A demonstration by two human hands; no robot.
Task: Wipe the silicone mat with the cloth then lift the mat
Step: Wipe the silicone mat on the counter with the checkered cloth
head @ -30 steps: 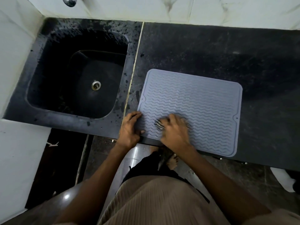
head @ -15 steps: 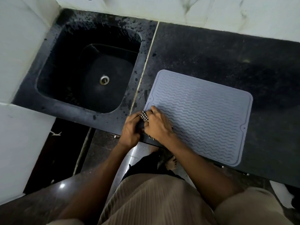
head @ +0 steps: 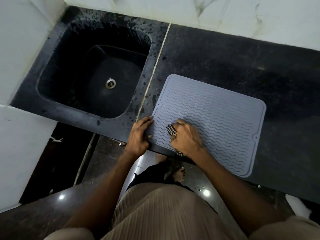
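Observation:
A grey silicone mat (head: 216,118) with wavy ridges lies flat on the black counter (head: 242,66), its near edge at the counter's front. My right hand (head: 186,137) grips a black-and-white checked cloth (head: 171,130) and presses it on the mat's near left part; a bit of cloth also shows under the wrist. My left hand (head: 139,134) rests on the mat's left edge near its front corner, fingers flat along the edge and thumb on the mat.
A black sink (head: 97,75) with a metal drain lies left of the mat, its rim spattered. White tiled walls (head: 225,14) stand behind and to the left. The counter's front edge runs just under my hands, with the floor below.
My right hand has slid the cloth to the right, away from the mat's left edge where it met the left hand. The left hand has stayed at the mat's left edge.

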